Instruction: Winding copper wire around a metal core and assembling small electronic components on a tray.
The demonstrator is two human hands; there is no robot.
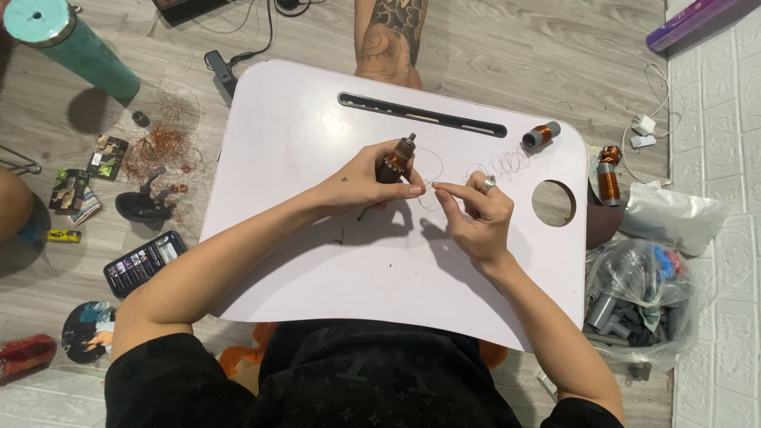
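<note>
My left hand (366,184) grips a small coil (396,162) wound with copper wire on a grey core, held upright over the white lap table (301,150). My right hand (476,212), with a ring on one finger, pinches the thin loose wire (432,184) just beside the left thumb. The wire runs on in loose curls (507,164) across the table toward the far right. A second grey spool with copper winding (541,135) lies near the table's far right corner.
A slot and a round hole (553,203) cut the table top. On the floor left: a tangle of copper wire (162,147), a phone (145,263), a teal tumbler (67,41). Right: a bag of grey parts (638,301), another wound coil (608,178). A tattooed leg (390,40) is ahead.
</note>
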